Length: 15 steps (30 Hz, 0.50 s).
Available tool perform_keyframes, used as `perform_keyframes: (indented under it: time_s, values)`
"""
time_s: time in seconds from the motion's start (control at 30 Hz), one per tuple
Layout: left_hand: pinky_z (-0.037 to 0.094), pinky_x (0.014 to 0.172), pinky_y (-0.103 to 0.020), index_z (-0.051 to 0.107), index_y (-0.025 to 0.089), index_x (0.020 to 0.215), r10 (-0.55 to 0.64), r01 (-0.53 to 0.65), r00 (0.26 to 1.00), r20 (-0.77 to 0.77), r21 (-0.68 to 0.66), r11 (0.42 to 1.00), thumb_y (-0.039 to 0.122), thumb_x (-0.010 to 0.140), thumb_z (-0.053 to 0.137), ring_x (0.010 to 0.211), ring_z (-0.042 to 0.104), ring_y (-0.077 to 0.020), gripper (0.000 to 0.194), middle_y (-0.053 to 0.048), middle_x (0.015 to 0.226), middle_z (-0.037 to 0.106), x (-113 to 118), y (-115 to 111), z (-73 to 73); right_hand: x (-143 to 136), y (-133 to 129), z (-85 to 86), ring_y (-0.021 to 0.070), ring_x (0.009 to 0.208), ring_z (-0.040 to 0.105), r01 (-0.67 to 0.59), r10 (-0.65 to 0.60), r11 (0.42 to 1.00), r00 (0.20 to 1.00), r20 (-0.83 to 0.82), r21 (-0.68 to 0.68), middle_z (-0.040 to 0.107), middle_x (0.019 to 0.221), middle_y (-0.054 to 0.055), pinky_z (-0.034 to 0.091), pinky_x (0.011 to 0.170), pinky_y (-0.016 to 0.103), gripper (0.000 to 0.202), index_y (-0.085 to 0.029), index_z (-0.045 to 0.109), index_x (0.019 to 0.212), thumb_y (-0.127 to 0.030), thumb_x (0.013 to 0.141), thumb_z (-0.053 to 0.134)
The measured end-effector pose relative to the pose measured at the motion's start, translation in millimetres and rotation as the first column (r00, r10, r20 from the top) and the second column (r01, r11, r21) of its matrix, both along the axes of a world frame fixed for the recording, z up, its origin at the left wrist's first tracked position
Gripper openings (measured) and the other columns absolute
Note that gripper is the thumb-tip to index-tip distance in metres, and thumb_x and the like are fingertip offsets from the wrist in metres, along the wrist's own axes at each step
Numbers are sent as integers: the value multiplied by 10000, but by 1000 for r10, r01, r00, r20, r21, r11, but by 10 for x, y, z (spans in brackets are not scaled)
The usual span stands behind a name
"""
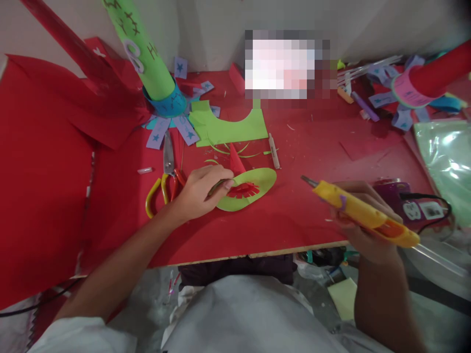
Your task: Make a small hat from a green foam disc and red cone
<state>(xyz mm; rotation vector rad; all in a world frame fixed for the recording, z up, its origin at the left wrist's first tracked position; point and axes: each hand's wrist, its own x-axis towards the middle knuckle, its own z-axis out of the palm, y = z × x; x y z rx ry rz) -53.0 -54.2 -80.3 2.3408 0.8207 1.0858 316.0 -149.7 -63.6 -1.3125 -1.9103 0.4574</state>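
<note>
My left hand pinches the left edge of a green paper disc just above the red table. A red paper cone with a fringed, snipped base sits at the disc's middle; its tip points away from me. To the right, my right hand is wrapped round a yellow hot glue gun. Its metal nozzle points left toward the disc, with a gap between them, and a clear glue stick sticks out of its back end.
Scissors with yellow handles lie left of the disc. Behind it are a cut green sheet, thin green scraps and a white marker-like stick. A decorated green paper tube stands back left. A purple power socket box with a cable is at right.
</note>
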Motion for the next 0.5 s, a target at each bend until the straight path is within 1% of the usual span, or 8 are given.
perform_keyframes:
  time_s: [0.03, 0.07, 0.13, 0.2, 0.27, 0.33, 0.43, 0.5]
  values:
    - [486, 674, -288, 669, 213, 1002, 2, -2, 1000, -4, 3, 1000, 274, 1101, 542, 687, 603, -147, 172, -19, 780, 668, 5, -4, 4, -60, 32, 55, 253, 895, 761, -74, 74, 997, 997, 7, 12, 764, 1101, 86, 629, 726, 382, 232, -306, 732, 1131, -511, 1033, 688]
    - [483, 665, -290, 679, 212, 998, 3, -3, 1000, -6, 10, 1000, 279, 1101, 546, 681, 598, -149, 181, -23, 775, 664, 9, -8, 11, -119, 61, 97, 245, 883, 771, -115, 115, 993, 993, -16, 34, 779, 1058, 73, 633, 722, 364, 223, -298, 733, 1134, -488, 1019, 724]
    - [475, 651, -289, 699, 209, 999, 5, -4, 1000, -4, 28, 1000, 262, 1092, 569, 667, 588, -147, 168, -28, 767, 657, 14, -18, 30, -227, 104, 142, 239, 881, 788, -188, 188, 982, 982, -26, -2, 795, 1025, 58, 641, 729, 347, 213, -297, 723, 1178, -433, 1015, 743]
    - [465, 641, -280, 714, 205, 1011, -2, 1, 1000, 11, 62, 998, 220, 1076, 600, 654, 582, -138, 132, -27, 767, 657, 14, -28, 51, -311, 129, 152, 246, 903, 802, -230, 228, 972, 973, -38, -40, 805, 1043, 65, 652, 756, 351, 226, -299, 709, 1212, -368, 1003, 761]
    - [459, 636, -270, 726, 208, 1028, -10, 9, 1000, 12, 96, 995, 197, 1068, 615, 652, 587, -130, 119, -21, 765, 660, 9, -34, 66, -378, 149, 153, 251, 926, 810, -254, 252, 965, 967, -39, -60, 813, 1073, 81, 656, 778, 347, 264, -297, 703, 1234, -300, 982, 781]
    - [458, 634, -262, 736, 212, 1046, -10, 11, 1000, -11, 118, 993, 205, 1074, 613, 662, 603, -128, 126, -21, 769, 670, 3, -34, 70, -436, 178, 163, 245, 911, 814, -270, 268, 959, 963, -32, -87, 820, 1071, 88, 652, 767, 326, 269, -289, 712, 1223, -262, 966, 787]
    - [461, 633, -255, 743, 223, 1066, -13, 15, 1000, -21, 136, 991, 235, 1074, 629, 677, 616, -128, 115, -21, 774, 680, -2, -28, 52, -509, 234, 186, 230, 841, 811, -280, 283, 948, 959, 3, -149, 825, 1021, 88, 639, 721, 296, 210, -262, 725, 1154, -261, 954, 792]
    - [462, 639, -257, 745, 232, 1074, -16, 17, 1000, -9, 139, 990, 240, 1068, 642, 681, 615, -130, 103, -16, 772, 678, -1, -25, 36, -541, 266, 186, 223, 806, 806, -274, 283, 947, 959, 30, -166, 826, 995, 87, 631, 707, 289, 196, -249, 723, 1123, -288, 949, 804]
